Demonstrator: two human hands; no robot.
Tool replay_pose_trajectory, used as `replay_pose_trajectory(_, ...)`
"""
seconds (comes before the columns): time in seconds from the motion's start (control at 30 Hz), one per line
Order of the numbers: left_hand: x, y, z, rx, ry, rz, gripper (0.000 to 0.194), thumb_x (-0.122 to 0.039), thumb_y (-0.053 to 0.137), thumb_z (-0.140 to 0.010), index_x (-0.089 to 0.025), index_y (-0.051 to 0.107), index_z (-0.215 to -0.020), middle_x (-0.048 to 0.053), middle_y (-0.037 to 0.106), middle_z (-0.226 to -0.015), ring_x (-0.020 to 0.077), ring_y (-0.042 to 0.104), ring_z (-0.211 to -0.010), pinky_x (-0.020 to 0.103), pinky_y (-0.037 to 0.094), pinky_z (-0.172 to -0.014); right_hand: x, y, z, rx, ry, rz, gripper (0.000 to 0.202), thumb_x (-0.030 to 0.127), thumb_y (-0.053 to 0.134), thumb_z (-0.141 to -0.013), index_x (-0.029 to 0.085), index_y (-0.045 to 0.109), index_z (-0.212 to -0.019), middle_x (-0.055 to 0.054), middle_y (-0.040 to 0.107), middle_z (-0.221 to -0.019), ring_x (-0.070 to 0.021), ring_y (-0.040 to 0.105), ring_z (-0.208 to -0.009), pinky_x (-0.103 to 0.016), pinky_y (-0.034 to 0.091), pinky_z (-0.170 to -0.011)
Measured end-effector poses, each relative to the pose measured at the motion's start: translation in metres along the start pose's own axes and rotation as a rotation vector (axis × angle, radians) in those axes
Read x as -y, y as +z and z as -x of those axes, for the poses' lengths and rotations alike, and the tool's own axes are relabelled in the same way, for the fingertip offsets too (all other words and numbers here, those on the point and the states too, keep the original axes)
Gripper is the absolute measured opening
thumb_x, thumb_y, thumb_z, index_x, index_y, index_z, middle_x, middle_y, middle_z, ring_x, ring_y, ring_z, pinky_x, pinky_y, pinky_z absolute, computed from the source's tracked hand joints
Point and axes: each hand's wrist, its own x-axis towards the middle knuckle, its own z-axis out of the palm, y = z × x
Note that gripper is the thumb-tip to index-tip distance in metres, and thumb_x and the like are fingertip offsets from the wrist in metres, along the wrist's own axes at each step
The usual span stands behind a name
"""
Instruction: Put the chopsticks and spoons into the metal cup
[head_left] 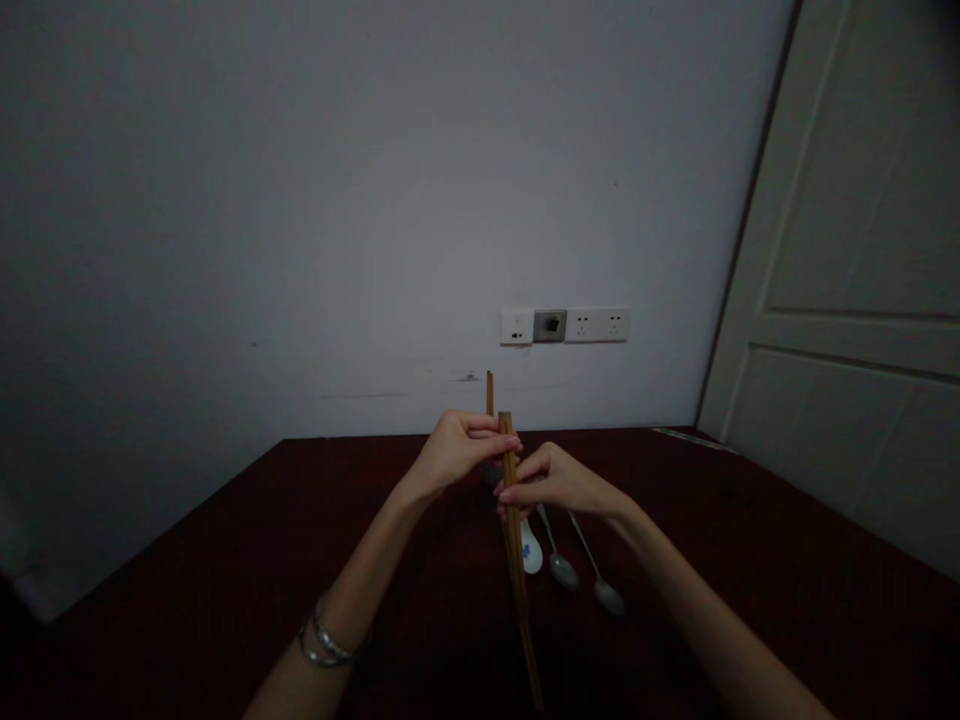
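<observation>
My left hand (472, 447) pinches a pair of brown chopsticks (517, 565) near their upper end. Just below and to the right, my right hand (541, 480) grips the same chopsticks, which slant down toward the front. Behind my left hand another thin pair of chopsticks (490, 392) sticks up; its lower part is hidden. A white soup spoon (531, 550) with a blue mark lies beside the chopsticks. To its right are two metal spoons, one nearer (564, 571) and one farther right (609, 598). A dark object (492, 475), partly covered by my hands, is unclear.
All this is on a dark red table (360, 590) whose far edge meets a pale wall (375, 220). Wall sockets (598, 324) sit above the table. A panelled door (855, 260) stands at the right, and a thin strip (694, 438) lies at the table's far right edge.
</observation>
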Motion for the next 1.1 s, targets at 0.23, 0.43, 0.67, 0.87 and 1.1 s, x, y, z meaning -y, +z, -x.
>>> replay_pose_trajectory(0.23, -0.003, -0.001, 0.003, -0.036, -0.013, -0.013, 0.026, -0.033, 0.066, -0.067, -0.011, 0.069, -0.081, 0.012, 0.069, -0.081, 0.0162, 0.064, -0.071, 0.029, 0.049, -0.067, -0.009, -0.015, 0.001, -0.131, 0.032, -0.043, 0.031, 0.034, 0.073, -0.062, 0.014, 0.071, -0.086, -0.006, 0.071, -0.079, -0.0147, 0.064, -0.071, -0.03, 0.052, -0.071)
replay_pose_trajectory(0.43, -0.021, -0.027, -0.002, -0.263, 0.069, -0.06, 0.024, -0.032, 0.066, -0.067, -0.011, 0.069, -0.077, 0.012, 0.069, -0.081, 0.017, 0.064, -0.073, 0.03, 0.051, -0.068, -0.056, -0.074, 0.012, -0.577, 0.066, -0.339, 0.03, 0.036, 0.069, -0.069, 0.009, 0.069, -0.082, -0.015, 0.07, -0.083, -0.0195, 0.067, -0.077, -0.03, 0.055, -0.074)
replay_pose_trajectory(0.67, -0.058, -0.078, -0.063, -0.33, 0.206, -0.158, 0.025, -0.031, 0.066, -0.068, -0.009, 0.069, -0.08, 0.013, 0.069, -0.082, 0.0176, 0.063, -0.076, 0.031, 0.051, -0.072, -0.149, -0.122, 0.048, -0.998, 0.175, -0.548, 0.015, 0.024, 0.065, -0.071, 0.009, 0.064, -0.074, -0.014, 0.069, -0.072, -0.0203, 0.067, -0.068, -0.029, 0.057, -0.067)
replay_pose_trajectory(0.87, -0.055, -0.093, -0.125, -0.324, 0.173, -0.165, 0.017, -0.022, 0.066, -0.069, -0.006, 0.068, -0.076, 0.013, 0.068, -0.077, 0.0149, 0.063, -0.07, 0.031, 0.05, -0.072, -0.186, -0.124, 0.074, -0.988, 0.175, -0.561, 0.014, 0.018, 0.054, -0.074, 0.011, 0.065, -0.077, -0.015, 0.07, -0.079, -0.022, 0.068, -0.073, -0.031, 0.055, -0.071)
replay_pose_trajectory(1.1, -0.034, -0.095, -0.156, -0.316, 0.118, -0.141, 0.012, -0.017, 0.065, -0.069, -0.006, 0.066, -0.072, 0.01, 0.067, -0.07, 0.0111, 0.06, -0.061, 0.031, 0.051, -0.07, -0.188, -0.13, 0.076, -0.958, 0.169, -0.568, 0.018, 0.021, 0.052, -0.073, 0.012, 0.067, -0.076, -0.015, 0.07, -0.078, -0.0227, 0.067, -0.072, -0.033, 0.054, -0.073)
